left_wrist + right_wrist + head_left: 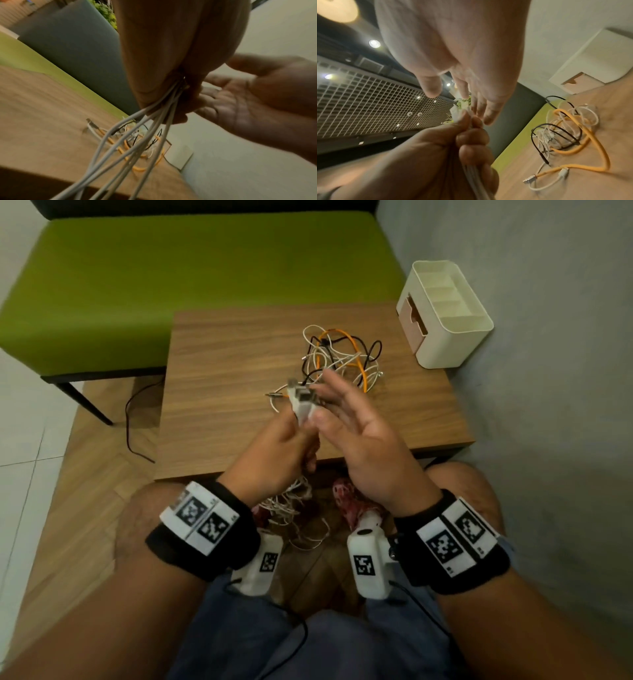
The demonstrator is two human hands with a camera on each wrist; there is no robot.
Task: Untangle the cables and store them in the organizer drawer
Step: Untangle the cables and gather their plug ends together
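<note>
Clearly the left hand (pixel 274 450) grips a limp white cable bundle (pixel 471 174); right hand (pixel 356 433) hovers beside, fingers spread. Hold by the stiff plugs (pixel 301 400).

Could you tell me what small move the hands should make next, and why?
Probably the right hand should pinch the connector ends: the left hand grips the white cable bundle whose slack dangles off the table.
</note>
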